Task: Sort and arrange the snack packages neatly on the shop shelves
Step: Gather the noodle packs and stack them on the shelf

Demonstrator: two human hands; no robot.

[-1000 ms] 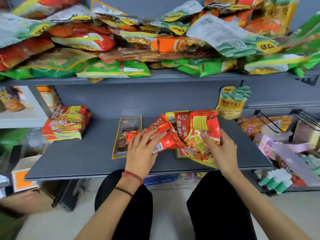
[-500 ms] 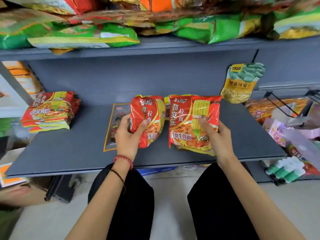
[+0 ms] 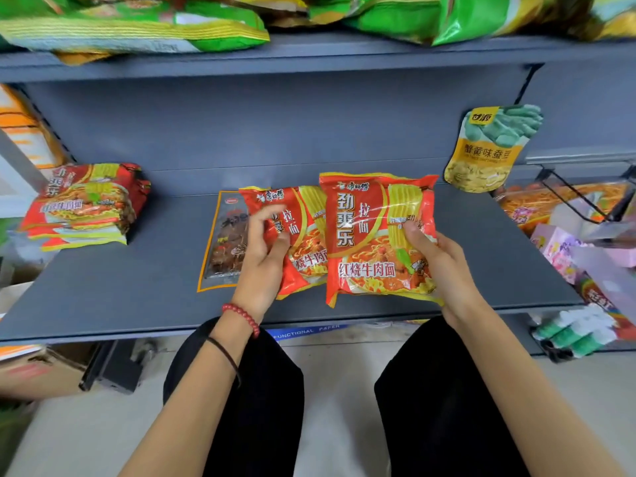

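- The left hand (image 3: 261,256) grasps a red noodle packet (image 3: 303,235) by its edge. The right hand (image 3: 437,256) pinches a matching packet (image 3: 364,235), thumb on its face (both held face-up over the shelf (image 3: 137,297), probably to pair them).
- A dark pouch (image 3: 227,242) lies just behind the left hand.
- Well left of both grips sits a matching stack (image 3: 86,204), with bare shelf between.

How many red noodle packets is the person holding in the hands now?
2. The left packet is held by the left hand; the right packet is held by the right hand and overlaps the first. Others may hide behind them.
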